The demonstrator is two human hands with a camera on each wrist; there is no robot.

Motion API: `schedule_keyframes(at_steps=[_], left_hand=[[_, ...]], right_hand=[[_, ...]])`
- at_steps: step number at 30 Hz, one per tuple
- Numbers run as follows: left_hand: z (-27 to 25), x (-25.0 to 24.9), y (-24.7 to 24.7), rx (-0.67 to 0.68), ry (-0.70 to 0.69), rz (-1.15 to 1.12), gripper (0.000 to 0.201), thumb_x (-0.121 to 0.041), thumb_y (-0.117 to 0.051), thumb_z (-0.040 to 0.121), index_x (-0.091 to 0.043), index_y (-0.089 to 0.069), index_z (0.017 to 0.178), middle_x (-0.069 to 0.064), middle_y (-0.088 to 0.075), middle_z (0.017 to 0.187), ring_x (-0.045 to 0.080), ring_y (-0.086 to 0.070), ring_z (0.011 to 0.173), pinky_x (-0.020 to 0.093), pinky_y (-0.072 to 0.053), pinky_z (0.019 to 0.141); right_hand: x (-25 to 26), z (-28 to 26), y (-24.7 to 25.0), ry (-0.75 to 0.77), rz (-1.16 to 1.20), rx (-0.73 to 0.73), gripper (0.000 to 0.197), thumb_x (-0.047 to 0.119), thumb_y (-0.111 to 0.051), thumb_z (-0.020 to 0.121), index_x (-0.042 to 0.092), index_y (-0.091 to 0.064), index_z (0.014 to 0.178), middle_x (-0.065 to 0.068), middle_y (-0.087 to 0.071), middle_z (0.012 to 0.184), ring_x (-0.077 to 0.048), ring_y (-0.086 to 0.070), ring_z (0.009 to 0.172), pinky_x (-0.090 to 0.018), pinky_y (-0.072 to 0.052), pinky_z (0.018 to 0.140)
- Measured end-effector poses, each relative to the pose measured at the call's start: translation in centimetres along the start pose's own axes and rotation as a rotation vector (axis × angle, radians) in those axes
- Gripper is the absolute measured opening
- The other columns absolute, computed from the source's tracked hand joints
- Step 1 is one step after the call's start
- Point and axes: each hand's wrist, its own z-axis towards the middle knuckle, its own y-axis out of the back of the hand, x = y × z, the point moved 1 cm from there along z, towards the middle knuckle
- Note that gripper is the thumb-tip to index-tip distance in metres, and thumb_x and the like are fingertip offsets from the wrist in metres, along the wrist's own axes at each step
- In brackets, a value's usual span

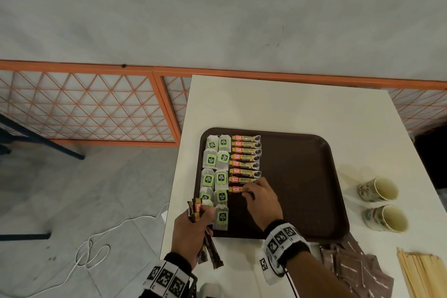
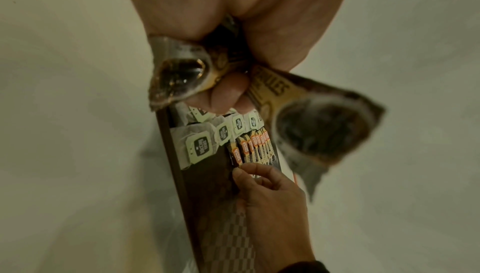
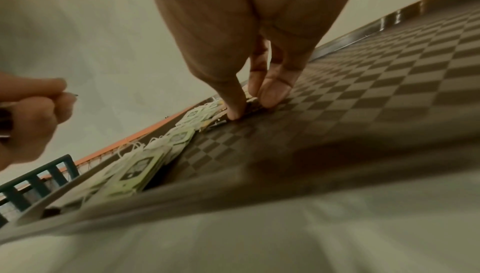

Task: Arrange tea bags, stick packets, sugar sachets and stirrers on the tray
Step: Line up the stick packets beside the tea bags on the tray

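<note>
In the head view a dark brown tray [image 1: 302, 176] sits on a white table [image 1: 278, 104] at centre right of the frame. Two columns of tea bags [image 1: 215, 172] fill the tray's left edge, and beside them lies a column of stick packets [image 1: 245, 157]. The right hand [image 1: 262, 201] pinches the lowest stick packet [image 1: 234, 189] between thumb and fingertips, flat against the tray floor. The left hand [image 1: 193, 230], at the tray's lower left corner, is curled around a bundle of spare packets [image 1: 197, 208]. Sugar sachets [image 1: 350, 264] and wooden stirrers [image 1: 420, 273] lie on the table at lower right, below two paper cups [image 1: 382, 203].
</note>
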Motion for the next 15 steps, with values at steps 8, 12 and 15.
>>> schedule_keyframes(at_steps=[8, 12, 15], left_hand=[[-0.3, -1.0, -0.1, -0.013, -0.026, -0.051, 0.024, -0.027, -0.067, 0.091, -0.004, -0.068, 0.083, 0.006, -0.066, 0.069, 0.014, -0.055, 0.053, 0.028, -0.049, 0.057], [-0.5, -2.4, -0.3, -0.032, -0.053, -0.226, 0.027, -0.029, -0.066, 0.091, -0.005, -0.067, 0.08, 0.006, -0.063, 0.064, 0.018, -0.055, 0.053, 0.033, -0.048, 0.059], [-0.4, -3.0, -0.6, -0.069, -0.108, -0.283, 0.028, -0.03, -0.065, 0.092, -0.008, -0.064, 0.075, 0.005, -0.06, 0.06, 0.021, -0.056, 0.055, 0.035, -0.05, 0.061]], right_hand=[[1.5, -0.6, 1.9, 0.054, 0.083, -0.038, 0.008, 0.026, -0.066, 0.091, 0.021, -0.069, 0.097, 0.01, -0.052, 0.1, -0.009, -0.058, 0.083, -0.031, -0.056, 0.077], [5.9, -4.9, 5.2, 0.09, 0.281, 0.218, 0.03, 0.053, -0.06, 0.088, 0.025, -0.068, 0.091, 0.009, -0.065, 0.08, -0.004, -0.059, 0.07, -0.016, -0.05, 0.067], [8.6, -8.3, 6.2, 0.039, 0.408, 0.53, 0.033, 0.054, -0.065, 0.085, 0.024, -0.067, 0.097, 0.001, -0.073, 0.081, -0.006, -0.067, 0.062, -0.02, -0.054, 0.062]])
